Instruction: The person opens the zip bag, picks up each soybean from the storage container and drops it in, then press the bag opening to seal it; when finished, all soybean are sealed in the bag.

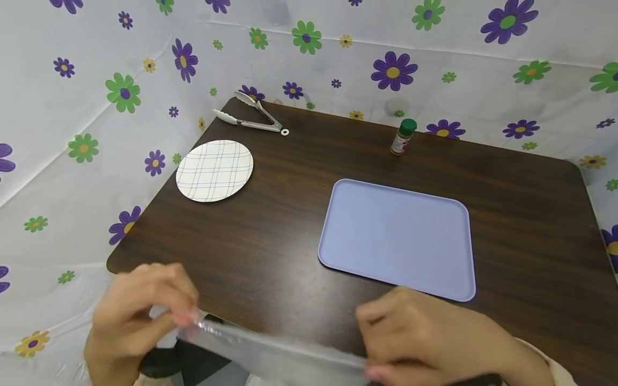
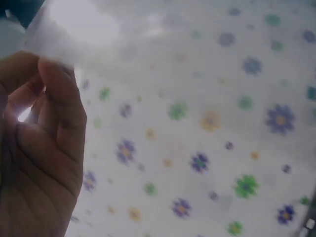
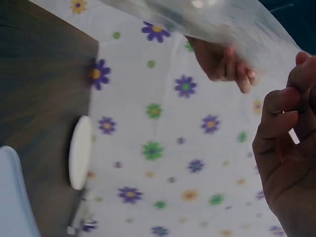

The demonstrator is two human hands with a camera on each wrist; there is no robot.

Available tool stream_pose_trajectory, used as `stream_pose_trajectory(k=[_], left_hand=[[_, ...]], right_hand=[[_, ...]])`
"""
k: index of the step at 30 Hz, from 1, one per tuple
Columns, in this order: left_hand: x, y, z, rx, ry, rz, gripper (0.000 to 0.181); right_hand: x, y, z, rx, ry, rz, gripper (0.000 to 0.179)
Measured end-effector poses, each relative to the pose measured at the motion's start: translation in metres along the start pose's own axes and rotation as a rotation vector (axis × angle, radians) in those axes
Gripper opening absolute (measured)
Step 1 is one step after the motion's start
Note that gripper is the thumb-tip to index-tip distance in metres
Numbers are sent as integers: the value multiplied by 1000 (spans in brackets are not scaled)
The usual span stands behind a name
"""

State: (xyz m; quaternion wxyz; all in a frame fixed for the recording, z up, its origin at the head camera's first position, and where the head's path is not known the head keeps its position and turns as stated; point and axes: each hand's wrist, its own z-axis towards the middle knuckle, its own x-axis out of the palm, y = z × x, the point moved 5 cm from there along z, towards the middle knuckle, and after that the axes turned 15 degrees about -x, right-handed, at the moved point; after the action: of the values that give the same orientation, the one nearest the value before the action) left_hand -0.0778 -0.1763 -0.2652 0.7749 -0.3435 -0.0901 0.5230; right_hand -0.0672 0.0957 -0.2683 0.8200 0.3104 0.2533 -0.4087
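A thin, see-through plastic sheet (image 1: 289,356) stretches between both hands at the table's near edge. Its left end is pinched between the thumb and fingers of my left hand (image 1: 145,316). My right hand (image 1: 420,338) grips the other end with curled fingers. In the left wrist view the plastic (image 2: 113,29) spreads out above the left hand (image 2: 44,138). The right wrist view has the plastic (image 3: 247,37) running from the right hand (image 3: 291,143) toward the left hand (image 3: 222,61). Whether it is a flat film or a bag I cannot tell.
Beyond the right hand lies a lavender tray (image 1: 398,236) on the dark wooden table (image 1: 280,225). A checked plate (image 1: 214,171) and metal tongs (image 1: 263,120) are at the left. A green-capped spice jar (image 1: 403,138) stands at the back, before the flowered curtain (image 1: 338,64).
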Motion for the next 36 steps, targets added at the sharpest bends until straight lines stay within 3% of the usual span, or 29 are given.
stream_pose_trajectory(k=[3,6,8,10,12,15,18,23,30,36], left_hand=[[-21,34,12,-167,-5,-73,10],[-42,89,14,-498,-93,-4,7],[-55,129,10,-713,-164,82,8],[-65,168,4,-884,-225,151,8],[-72,203,-1,-974,-257,207,11],[-79,246,-5,-1012,-278,262,19],[-86,281,-6,-1034,-283,355,21],[-98,323,-3,-1107,-259,576,25],[-88,347,13,-1182,-181,742,22],[-86,350,20,-1234,-123,929,19]], right_hand=[[3,-48,-16,253,82,179,25],[-2,-110,-45,581,124,313,25],[-9,-152,-65,736,135,289,26],[-17,-189,-84,865,89,204,26],[-22,-221,-102,971,11,104,24],[-27,-253,-123,1119,-133,4,23],[-29,-275,-138,1224,-242,-84,24],[-29,-295,-151,1285,-294,-267,23],[-32,-299,-160,1361,-283,-404,19],[-26,-308,-161,1363,-262,-408,19]])
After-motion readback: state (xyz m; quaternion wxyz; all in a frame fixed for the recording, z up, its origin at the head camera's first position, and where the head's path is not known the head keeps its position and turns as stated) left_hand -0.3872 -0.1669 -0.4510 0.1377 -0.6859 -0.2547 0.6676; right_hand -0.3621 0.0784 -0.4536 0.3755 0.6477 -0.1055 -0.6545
